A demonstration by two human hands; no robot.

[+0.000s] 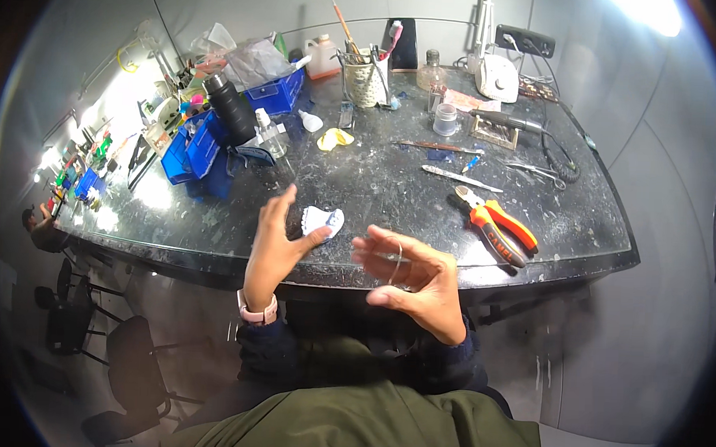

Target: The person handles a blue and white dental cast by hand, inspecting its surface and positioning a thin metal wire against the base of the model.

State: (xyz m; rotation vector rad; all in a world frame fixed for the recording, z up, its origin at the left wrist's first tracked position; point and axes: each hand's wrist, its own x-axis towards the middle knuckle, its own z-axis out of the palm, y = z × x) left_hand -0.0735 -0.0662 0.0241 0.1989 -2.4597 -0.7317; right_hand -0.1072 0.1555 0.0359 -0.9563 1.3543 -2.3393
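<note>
A light [649,11] glares upper right, the desk [375,173] shines white at left, and edges bend toward black corners.

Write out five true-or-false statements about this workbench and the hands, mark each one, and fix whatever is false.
1. The left hand is nearer the white dental cast than the right hand is. True.
2. The pliers have orange and black handles. True.
3. The right hand is gripping the pliers. False: the pliers lie on the table; a thin curved strand shows between the right thumb and fingers.
4. The dental cast lies to the right of the pliers. False: it lies to their left.
5. A pink band circles the left wrist. True.
</note>
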